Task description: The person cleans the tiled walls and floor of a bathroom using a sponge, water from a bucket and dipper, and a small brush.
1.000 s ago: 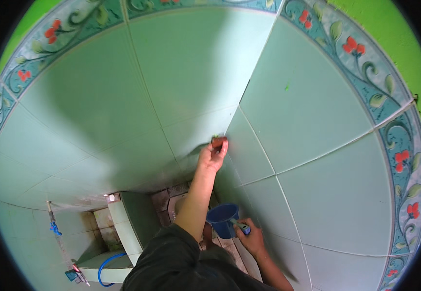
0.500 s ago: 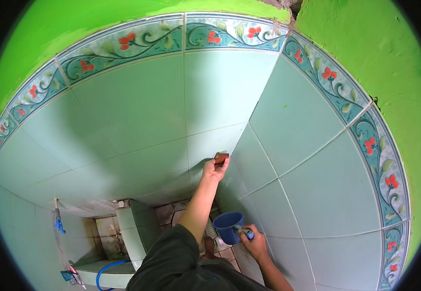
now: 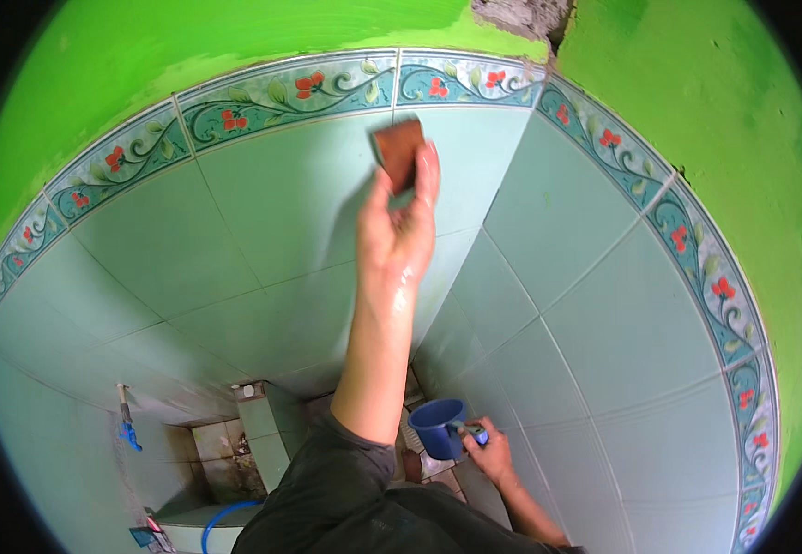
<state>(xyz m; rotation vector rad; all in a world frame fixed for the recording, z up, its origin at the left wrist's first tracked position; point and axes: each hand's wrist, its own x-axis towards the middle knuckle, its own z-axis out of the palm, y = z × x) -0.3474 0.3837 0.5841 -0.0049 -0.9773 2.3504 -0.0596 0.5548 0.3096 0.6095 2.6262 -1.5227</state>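
Observation:
Raised in front of the left tiled wall (image 3: 281, 203), my left hand (image 3: 399, 231) is closed around a flat, reddish-brown scrubbing sponge (image 3: 401, 152). The sponge is just below the floral border tiles (image 3: 308, 88), and whether it touches the tile is hard to tell. Wet patches glisten on my left wrist. Lower and to the right, my right hand (image 3: 488, 457) grips the handle of a blue water dipper (image 3: 438, 427). The dipper is held upright near the right tiled wall (image 3: 622, 305), and its contents cannot be made out.
A tap with a blue handle (image 3: 128, 432) sticks out at the lower left. Below it are a tiled ledge with a blue hose (image 3: 221, 522) and a low tiled partition (image 3: 264, 434). The two walls meet in a corner, with broken plaster (image 3: 521, 17) above.
My left hand has moved up the wall with the sponge, from low near the corner to just under the floral border. My right hand still holds the dipper, nearly in place.

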